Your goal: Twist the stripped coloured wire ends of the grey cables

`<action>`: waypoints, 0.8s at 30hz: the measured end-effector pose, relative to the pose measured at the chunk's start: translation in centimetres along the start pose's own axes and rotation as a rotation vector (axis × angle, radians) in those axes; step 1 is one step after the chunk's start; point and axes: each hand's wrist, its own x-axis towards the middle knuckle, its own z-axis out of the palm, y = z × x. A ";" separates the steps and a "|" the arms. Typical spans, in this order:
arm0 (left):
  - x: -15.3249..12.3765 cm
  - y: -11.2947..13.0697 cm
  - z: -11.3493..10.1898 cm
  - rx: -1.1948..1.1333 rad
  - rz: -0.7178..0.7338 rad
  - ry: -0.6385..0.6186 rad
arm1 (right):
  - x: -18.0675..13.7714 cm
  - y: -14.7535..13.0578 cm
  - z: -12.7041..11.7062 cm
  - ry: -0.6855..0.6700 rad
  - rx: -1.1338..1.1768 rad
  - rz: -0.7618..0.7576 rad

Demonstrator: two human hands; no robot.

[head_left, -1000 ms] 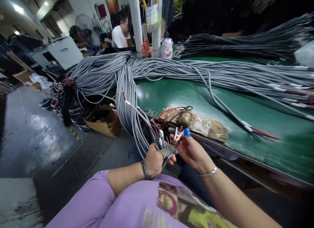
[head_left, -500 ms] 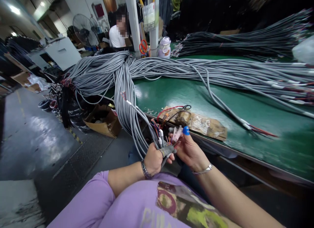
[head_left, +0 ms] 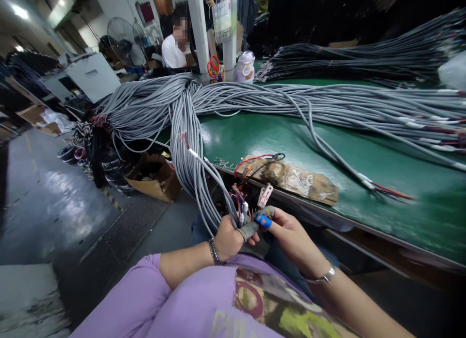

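My left hand (head_left: 229,238) is closed round the ends of several grey cables (head_left: 208,202) just in front of the bench edge. White sleeves (head_left: 241,216) and thin coloured wires (head_left: 238,196) stick up above its grip. My right hand (head_left: 282,227), a blue finger cot (head_left: 263,221) on its thumb, is closed in a pinch beside the left fingertips. Thin wires run up to that pinch, and the fingers hide their tips. A pale pink clip (head_left: 265,195) stands just beyond my right fingers, by the bench edge.
A worn wooden board (head_left: 309,186) with tape and red and black leads lies along the green bench (head_left: 247,134) edge. Grey cable bundles (head_left: 233,97) stretch across the bench and hang over its side. A cardboard box (head_left: 156,182) sits on the floor. Another person (head_left: 174,51) sits behind.
My right hand has moved away from the pink clip, down and in toward the left fingertips, and its thumb has folded onto the fingers. My left hand keeps its grip.
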 end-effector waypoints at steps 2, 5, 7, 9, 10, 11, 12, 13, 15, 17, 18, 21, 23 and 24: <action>0.0 0.5 -0.1 0.043 -0.060 -0.084 | 0.0 -0.5 0.0 -0.055 -0.040 0.004; -0.2 1.3 -0.1 0.077 -0.129 -0.166 | 0.1 -0.9 -0.1 -0.119 -0.039 0.002; -0.2 1.6 0.0 0.070 -0.131 -0.152 | 0.0 -0.8 0.0 -0.106 -0.017 -0.002; -0.3 1.7 0.1 0.047 -0.111 -0.106 | -0.1 -0.5 0.2 -0.063 0.015 -0.009; -0.3 1.8 0.2 0.037 -0.096 -0.085 | -0.1 -0.4 0.3 -0.038 0.030 -0.011; -0.3 1.8 0.3 0.027 -0.079 -0.066 | -0.2 -0.3 0.4 -0.015 0.047 -0.014; -0.3 1.7 0.4 0.018 -0.062 -0.049 | -0.2 -0.3 0.5 0.003 0.064 -0.016; -0.2 1.7 0.4 0.013 -0.048 -0.032 | -0.3 -0.2 0.6 0.014 0.083 -0.017; -0.2 1.6 0.5 0.007 -0.030 -0.013 | -0.4 -0.2 0.8 0.027 0.112 -0.017; -0.1 1.3 0.5 -0.005 -0.017 -0.004 | -0.4 -0.4 1.0 0.043 0.119 -0.015; -0.1 1.2 0.4 -0.015 -0.011 -0.001 | -0.5 -0.5 1.1 0.058 0.116 -0.015; 0.0 0.6 0.4 -0.067 0.000 0.020 | -0.5 -0.9 1.4 0.111 0.110 -0.021; 0.1 0.4 0.3 -0.096 -0.004 0.040 | -0.4 -1.0 1.5 0.131 0.121 -0.022; 0.2 0.3 0.3 -0.109 -0.010 0.051 | -0.4 -1.0 1.5 0.133 0.124 -0.017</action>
